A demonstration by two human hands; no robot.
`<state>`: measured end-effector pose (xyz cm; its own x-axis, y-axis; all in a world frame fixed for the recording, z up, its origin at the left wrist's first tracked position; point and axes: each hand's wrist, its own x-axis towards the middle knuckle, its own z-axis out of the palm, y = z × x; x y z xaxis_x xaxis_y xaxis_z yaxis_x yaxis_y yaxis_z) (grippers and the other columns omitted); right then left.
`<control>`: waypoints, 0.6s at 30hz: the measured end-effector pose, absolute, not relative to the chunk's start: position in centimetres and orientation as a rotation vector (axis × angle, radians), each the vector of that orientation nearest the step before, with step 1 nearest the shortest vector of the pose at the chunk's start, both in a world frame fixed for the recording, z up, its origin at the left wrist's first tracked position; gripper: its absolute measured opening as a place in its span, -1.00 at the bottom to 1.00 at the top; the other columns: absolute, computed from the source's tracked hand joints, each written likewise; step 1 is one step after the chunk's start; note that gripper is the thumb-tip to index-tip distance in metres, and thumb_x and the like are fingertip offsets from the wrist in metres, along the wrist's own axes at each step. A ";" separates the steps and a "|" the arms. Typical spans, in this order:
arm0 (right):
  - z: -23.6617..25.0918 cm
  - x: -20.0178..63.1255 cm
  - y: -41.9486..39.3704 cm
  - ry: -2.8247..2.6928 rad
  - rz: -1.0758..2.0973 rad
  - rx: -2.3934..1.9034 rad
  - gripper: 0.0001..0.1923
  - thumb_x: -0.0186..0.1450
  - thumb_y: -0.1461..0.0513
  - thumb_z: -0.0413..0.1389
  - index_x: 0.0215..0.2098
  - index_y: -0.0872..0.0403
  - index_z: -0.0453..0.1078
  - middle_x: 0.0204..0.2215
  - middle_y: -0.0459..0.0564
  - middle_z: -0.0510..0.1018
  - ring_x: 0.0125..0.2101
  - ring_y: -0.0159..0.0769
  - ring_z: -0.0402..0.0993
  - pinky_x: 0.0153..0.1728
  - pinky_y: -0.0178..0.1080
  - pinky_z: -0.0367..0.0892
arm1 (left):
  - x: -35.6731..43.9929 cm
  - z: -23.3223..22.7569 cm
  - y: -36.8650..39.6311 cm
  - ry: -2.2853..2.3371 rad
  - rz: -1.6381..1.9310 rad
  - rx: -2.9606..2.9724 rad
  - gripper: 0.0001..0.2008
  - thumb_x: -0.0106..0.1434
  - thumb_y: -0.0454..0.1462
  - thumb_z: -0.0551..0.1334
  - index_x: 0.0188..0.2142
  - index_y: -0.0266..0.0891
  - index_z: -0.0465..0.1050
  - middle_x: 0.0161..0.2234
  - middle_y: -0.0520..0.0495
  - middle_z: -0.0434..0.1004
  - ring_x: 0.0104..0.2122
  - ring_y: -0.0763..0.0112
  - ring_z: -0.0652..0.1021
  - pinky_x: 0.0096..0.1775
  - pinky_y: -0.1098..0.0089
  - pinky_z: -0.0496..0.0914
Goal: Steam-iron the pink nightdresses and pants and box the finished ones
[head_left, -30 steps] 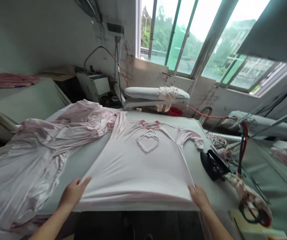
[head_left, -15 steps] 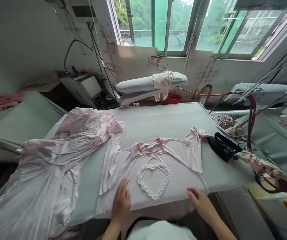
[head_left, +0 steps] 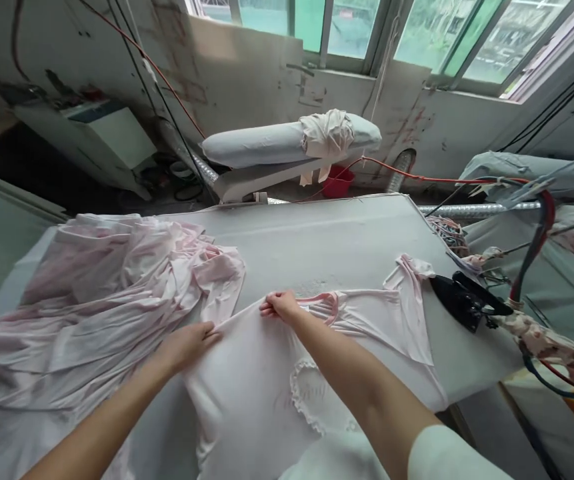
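The right forearm covers part of the white ruffled heart trim (head_left: 311, 400) on the pale pink shirt (head_left: 247, 380). The shirt's hem and the crumpled pink garment pile (head_left: 91, 300) run off the lower and left edges.

A heap of pink garments (head_left: 91, 300) lies on the left of the padded table (head_left: 327, 233). A black iron (head_left: 467, 303) rests at the table's right edge, its hose (head_left: 531, 247) rising beside it and a cloth-wrapped cord (head_left: 547, 343) trailing off to the right. Behind the table a sleeve board (head_left: 261, 143) carries a bunched cloth (head_left: 329, 133), with a red bucket (head_left: 341, 183) below it, a white machine (head_left: 101, 137) to the left and windows (head_left: 417, 33) above.
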<state>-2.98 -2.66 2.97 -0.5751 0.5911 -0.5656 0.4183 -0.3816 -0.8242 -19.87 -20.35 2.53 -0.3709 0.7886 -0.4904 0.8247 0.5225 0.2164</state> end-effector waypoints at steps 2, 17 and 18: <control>2.7 -3.5 -1.5 -1.696 2.201 -1.466 -0.64 0.49 0.27 -0.11 -0.46 0.11 0.28 -0.58 -0.04 0.54 -0.61 -0.43 0.48 -0.60 -0.45 0.31 | -20.0 2.7 -19.5 2.341 -0.073 1.268 -0.65 0.29 0.03 0.11 -0.45 -0.14 0.41 -0.37 -0.14 0.59 -0.30 0.09 0.59 -0.28 0.28 0.32; 4.2 15.2 13.4 -2.376 1.303 -1.357 -0.69 0.33 0.34 -0.03 -0.07 0.12 0.50 -0.18 0.02 0.69 -0.15 -0.32 0.59 -0.09 -0.31 0.39 | 1.8 2.4 2.0 1.129 1.025 0.149 -0.80 0.31 -0.14 0.28 -0.29 -0.22 0.41 -0.31 -0.13 0.60 -0.37 0.42 0.60 -0.24 0.41 0.55; 4.2 17.3 14.1 -2.477 1.279 -1.395 -0.81 0.32 0.26 0.09 -0.19 0.10 0.54 -0.27 0.00 0.69 -0.17 -0.27 0.58 -0.09 -0.30 0.37 | 1.3 2.1 2.5 1.175 1.021 0.194 -0.81 0.33 -0.15 0.26 -0.31 -0.23 0.43 -0.30 -0.15 0.61 -0.36 0.41 0.61 -0.23 0.42 0.55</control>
<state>17.30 14.14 4.22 -0.5993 0.7210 -0.3479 0.7012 0.2631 -0.6627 1.25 2.46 2.14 0.0176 0.7434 -0.6686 -0.5581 0.5621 0.6104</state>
